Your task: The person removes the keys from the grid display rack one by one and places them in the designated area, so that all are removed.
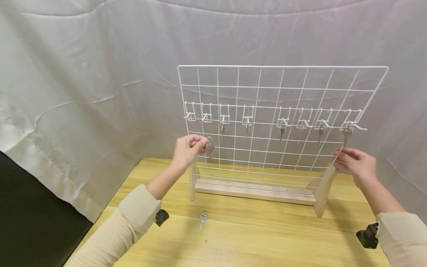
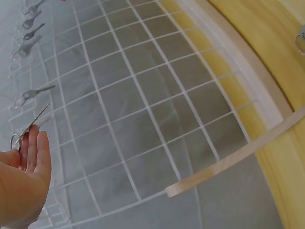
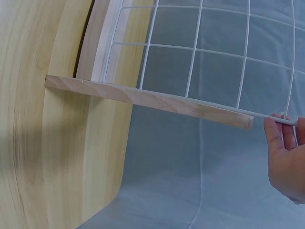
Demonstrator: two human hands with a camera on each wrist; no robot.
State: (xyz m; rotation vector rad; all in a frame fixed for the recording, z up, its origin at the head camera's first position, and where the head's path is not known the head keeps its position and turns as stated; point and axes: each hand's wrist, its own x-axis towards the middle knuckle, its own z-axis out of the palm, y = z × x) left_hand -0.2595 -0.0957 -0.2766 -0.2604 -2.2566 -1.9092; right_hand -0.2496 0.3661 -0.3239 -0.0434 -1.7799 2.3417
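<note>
My left hand (image 1: 191, 148) pinches a silver key (image 1: 210, 147) by its ring, in front of the lower left part of a white wire grid rack (image 1: 238, 147). In the left wrist view the key's blade (image 2: 42, 114) points up past the fingertips. With thumb and fingers, my right hand (image 1: 358, 163) grips the rack's right edge wire, just above the wooden side foot (image 3: 157, 101). White hooks run in a row across the grid. The two leftmost, including the end hook (image 1: 190, 116), carry no key, while several others bear keys, such as the far-right key (image 1: 347, 136).
Another key (image 1: 202, 219) with a ring lies on the wooden table (image 1: 253, 237) in front of the rack. A tiny brown speck (image 1: 205, 241) is near it. A pale wooden bar (image 1: 255, 193) joins the rack's feet. Grey cloth (image 1: 133, 55) hangs behind and at the sides.
</note>
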